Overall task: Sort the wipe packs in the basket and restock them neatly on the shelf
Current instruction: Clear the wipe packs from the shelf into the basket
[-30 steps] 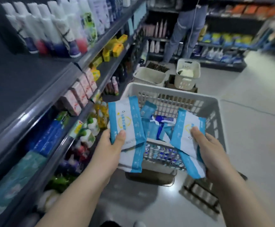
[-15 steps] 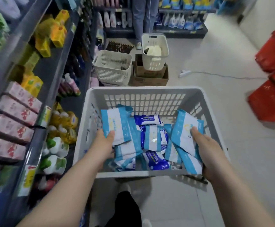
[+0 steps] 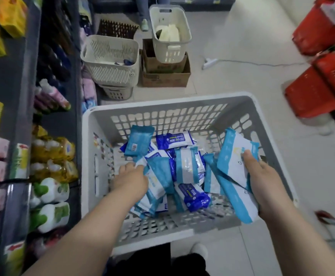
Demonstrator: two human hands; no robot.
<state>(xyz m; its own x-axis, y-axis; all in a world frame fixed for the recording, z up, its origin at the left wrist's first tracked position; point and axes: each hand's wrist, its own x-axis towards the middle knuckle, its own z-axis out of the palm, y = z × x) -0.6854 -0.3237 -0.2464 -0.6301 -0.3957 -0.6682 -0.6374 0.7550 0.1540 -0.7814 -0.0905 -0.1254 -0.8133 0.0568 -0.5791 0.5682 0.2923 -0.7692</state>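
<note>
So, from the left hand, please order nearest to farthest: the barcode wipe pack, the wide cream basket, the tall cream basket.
1. Barcode wipe pack: just ahead of the left hand.
2. Wide cream basket: beside the shelf.
3. Tall cream basket: on the cardboard box, behind.

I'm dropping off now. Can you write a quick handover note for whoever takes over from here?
Left hand: down in the basket, on a bundle of light-blue packs; grip unclear.
Right hand: holds a stack of light-blue packs over the basket's right side.
Loose dark-blue packs lie mixed with others on the basket floor.
Done: some light-blue packs gathered. Left: finish sorting, then stock the shelf.
</note>
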